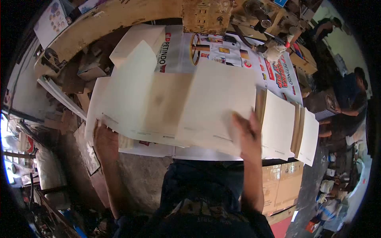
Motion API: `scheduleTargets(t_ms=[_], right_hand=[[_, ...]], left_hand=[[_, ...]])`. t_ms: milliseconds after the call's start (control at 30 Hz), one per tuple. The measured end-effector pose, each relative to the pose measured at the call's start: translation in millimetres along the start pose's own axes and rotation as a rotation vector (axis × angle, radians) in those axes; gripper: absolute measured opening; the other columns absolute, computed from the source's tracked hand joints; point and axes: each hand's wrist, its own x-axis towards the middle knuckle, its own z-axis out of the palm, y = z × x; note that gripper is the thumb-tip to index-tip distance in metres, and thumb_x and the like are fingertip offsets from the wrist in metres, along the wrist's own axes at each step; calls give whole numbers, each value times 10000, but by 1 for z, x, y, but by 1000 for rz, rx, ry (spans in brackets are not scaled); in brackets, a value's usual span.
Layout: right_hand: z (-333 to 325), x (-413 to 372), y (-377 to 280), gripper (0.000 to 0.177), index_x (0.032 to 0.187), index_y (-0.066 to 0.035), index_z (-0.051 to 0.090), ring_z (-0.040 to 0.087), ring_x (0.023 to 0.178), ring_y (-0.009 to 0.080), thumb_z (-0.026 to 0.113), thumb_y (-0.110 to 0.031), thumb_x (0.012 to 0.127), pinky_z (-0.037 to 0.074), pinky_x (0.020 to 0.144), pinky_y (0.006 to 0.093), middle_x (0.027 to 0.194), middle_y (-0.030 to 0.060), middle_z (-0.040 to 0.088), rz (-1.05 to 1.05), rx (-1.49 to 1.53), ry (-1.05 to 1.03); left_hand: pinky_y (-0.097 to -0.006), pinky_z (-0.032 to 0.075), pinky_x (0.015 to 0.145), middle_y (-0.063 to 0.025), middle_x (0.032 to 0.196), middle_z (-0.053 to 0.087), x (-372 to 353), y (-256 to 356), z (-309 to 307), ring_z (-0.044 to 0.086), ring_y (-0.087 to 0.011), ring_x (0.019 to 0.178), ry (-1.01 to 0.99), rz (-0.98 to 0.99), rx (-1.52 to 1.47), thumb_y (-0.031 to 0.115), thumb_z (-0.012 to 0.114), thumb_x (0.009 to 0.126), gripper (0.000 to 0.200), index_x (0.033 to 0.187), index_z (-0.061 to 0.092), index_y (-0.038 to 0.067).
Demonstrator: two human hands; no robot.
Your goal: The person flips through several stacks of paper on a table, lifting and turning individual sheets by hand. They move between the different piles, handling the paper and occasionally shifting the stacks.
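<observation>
A row of large off-white paper sheets [222,95] overlaps across the table, with plain brown strips showing between some of them. At the left, one pale sheet [133,91] curls up and is smeared by motion. My left hand [105,142] is closed on the near left edge of the sheets, partly hidden by them. Over the near edge of a middle sheet, my right hand [249,133] is blurred, so its grip cannot be made out. Further right lie more overlapping sheets [278,123].
Beneath the sheets is a printed banner [291,77]. A white stack [137,41] stands at the back left. A worn beam [131,16] crosses behind the table. A cardboard box [281,184] sits below right. Another person [349,103] is at the far right.
</observation>
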Motion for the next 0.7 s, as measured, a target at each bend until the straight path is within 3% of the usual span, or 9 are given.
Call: scheduleTargets(t_ms=[67, 133, 233, 267, 333, 467, 533, 600, 700], right_hand=[[31, 5, 10, 636, 1419, 80, 225, 615, 1023, 173, 579, -150, 943, 487, 897, 301, 1131, 165, 631, -10, -76, -99], [62, 11, 36, 616, 1390, 109, 257, 610, 1042, 326, 536, -215, 946, 459, 950, 410, 1167, 255, 590, -110, -137, -227], [103, 20, -2, 578, 1423, -22, 314, 463, 1236, 388, 523, -222, 923, 354, 1056, 431, 1343, 329, 426, 183, -452, -570], [115, 21, 58, 627, 1443, 0, 261, 344, 1336, 376, 526, -253, 933, 306, 1088, 435, 1421, 323, 324, 260, -166, -729], [134, 8, 57, 675, 1449, 35, 213, 492, 1217, 326, 530, -285, 946, 407, 1010, 408, 1342, 283, 458, -85, -301, -296], [111, 8, 39, 674, 1427, 70, 241, 590, 977, 230, 506, -349, 970, 479, 880, 351, 1139, 223, 604, -319, 128, -303], [59, -5, -24, 479, 1393, 31, 350, 378, 1313, 245, 480, -197, 992, 310, 1082, 333, 1442, 207, 379, 180, 248, -397], [20, -11, -43, 535, 1358, 4, 405, 507, 1164, 172, 484, -371, 985, 424, 959, 305, 1235, 143, 552, 168, 271, -302], [-21, -13, -17, 582, 1343, 4, 403, 532, 942, 114, 550, -397, 948, 438, 806, 263, 1011, 60, 590, 96, 323, -123]], left_hand=[[-416, 383, 1051, -154, 1412, 417, 3, 3, 16, 426, -265, 1286, 93, -60, -7, 181, 524, 966, 455, 1377, 416, 19], [-407, 367, 1061, -155, 1414, 415, 8, 5, 26, 407, -267, 1302, 167, -135, -13, 197, 509, 974, 446, 1371, 424, 13], [-401, 393, 1021, -162, 1327, 504, 23, -9, 25, 486, -256, 1221, -101, -289, 867, 214, 557, 954, 455, 1337, 450, -8], [-398, 401, 1008, -164, 1298, 533, 28, -25, 34, 512, -253, 1193, -230, -291, 1149, 220, 572, 948, 459, 1325, 458, -15], [-406, 413, 992, -158, 1236, 579, 23, 1, 73, 549, -242, 1135, -284, -31, 1492, 217, 635, 910, 498, 1301, 469, -44], [-391, 391, 1012, -192, 1340, 473, 1, 19, 121, 485, -269, 1193, -193, -64, 1197, 173, 680, 863, 638, 1377, 379, -54], [-384, 384, 1018, -203, 1373, 431, -16, 11, 144, 461, -281, 1212, -146, 37, 953, 163, 691, 849, 694, 1407, 340, -53], [-386, 357, 1040, -215, 1409, 368, -30, 7, 185, 417, -306, 1243, -299, 25, 1012, 153, 697, 830, 769, 1444, 276, -40], [-376, 356, 1037, -207, 1389, 392, -47, -31, 218, 429, -304, 1227, -297, 65, 884, 117, 714, 783, 785, 1432, 303, -45]])
